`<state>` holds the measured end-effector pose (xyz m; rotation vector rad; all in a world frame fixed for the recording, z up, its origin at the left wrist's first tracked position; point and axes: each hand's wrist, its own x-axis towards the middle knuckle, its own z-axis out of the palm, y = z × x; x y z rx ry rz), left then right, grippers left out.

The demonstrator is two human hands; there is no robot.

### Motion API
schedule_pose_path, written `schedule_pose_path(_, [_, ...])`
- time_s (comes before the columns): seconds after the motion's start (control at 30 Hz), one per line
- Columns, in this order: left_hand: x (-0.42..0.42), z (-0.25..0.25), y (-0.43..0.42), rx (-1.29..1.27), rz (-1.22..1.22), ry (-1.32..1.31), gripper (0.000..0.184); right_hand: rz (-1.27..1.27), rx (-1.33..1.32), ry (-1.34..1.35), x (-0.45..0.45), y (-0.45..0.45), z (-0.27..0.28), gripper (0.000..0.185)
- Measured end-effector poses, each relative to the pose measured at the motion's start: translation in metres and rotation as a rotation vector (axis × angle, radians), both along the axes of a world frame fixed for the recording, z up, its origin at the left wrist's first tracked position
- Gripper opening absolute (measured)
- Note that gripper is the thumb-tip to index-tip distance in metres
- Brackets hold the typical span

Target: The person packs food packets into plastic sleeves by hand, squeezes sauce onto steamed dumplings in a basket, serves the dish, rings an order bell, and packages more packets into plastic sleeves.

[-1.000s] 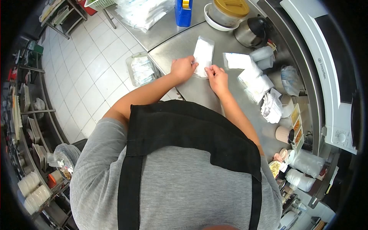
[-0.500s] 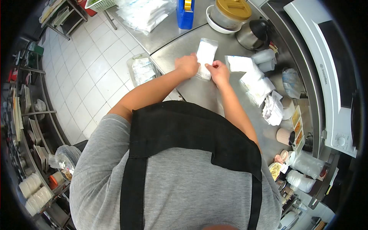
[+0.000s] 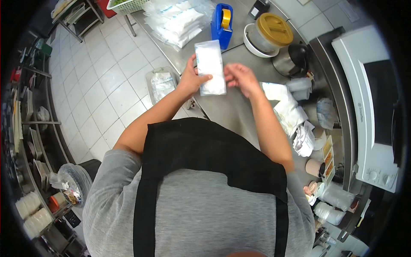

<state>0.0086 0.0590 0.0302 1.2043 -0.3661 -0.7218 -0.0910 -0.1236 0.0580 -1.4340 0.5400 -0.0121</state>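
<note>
My left hand [image 3: 190,79] grips the left edge of a flat clear plastic packet [image 3: 211,62] with white contents and faint blue print. Its thumb lies across the packet's front, raised over the steel counter [image 3: 233,105]. Just right of the packet is my right hand [image 3: 242,78], slightly blurred, with bent fingers apart and nothing visible in them. Further right on the counter lie more white packets [image 3: 280,98], overlapping one another. Beyond the held packet stands a blue tape dispenser [image 3: 221,32] with a yellow roll.
A heap of bagged white packets [image 3: 182,21] lies at the back left. A clear tub [image 3: 150,81] with similar packets sits beyond the counter's left edge. A gold-lidded container [image 3: 274,29], a steel kettle [image 3: 287,64] and a white microwave [image 3: 353,94] line the back and right.
The packet has moved left and up off the counter, now in my left hand alone. My right hand has let go and its fingers have spread. The camera view has shifted slightly.
</note>
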Motion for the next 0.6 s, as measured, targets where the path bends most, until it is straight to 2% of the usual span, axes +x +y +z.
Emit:
schedule_pose_path(0.03, [0.011,-0.001,0.006,0.014,0.030,-0.008,0.090,-0.122,-0.132,-0.090,0.017,-0.004,0.009,0.036])
schedule_pose_path(0.07, [0.020,-0.001,0.013,0.029,0.058,-0.016,0.089,-0.267,-0.189,-0.050,0.038,-0.012,0.022,0.040])
schedule_pose_path(0.1, [0.028,0.000,0.019,-0.038,0.093,0.022,0.078,-0.331,-0.258,-0.060,0.059,-0.028,0.021,0.048])
schedule_pose_path(0.23, [0.049,0.010,0.043,-0.098,0.185,0.069,0.052,-0.383,-0.334,0.200,0.128,-0.054,0.036,0.047])
schedule_pose_path(0.4, [0.068,0.010,0.063,-0.101,0.162,0.090,0.047,-0.338,-0.297,0.452,0.175,-0.070,0.025,0.041])
schedule_pose_path(0.53, [0.075,0.009,0.065,-0.110,0.165,0.077,0.045,-0.388,-0.154,0.346,0.174,-0.075,0.023,0.029])
schedule_pose_path(0.6, [0.080,0.005,0.063,-0.119,0.156,0.072,0.045,-0.464,-0.052,0.124,0.155,-0.058,0.023,0.025])
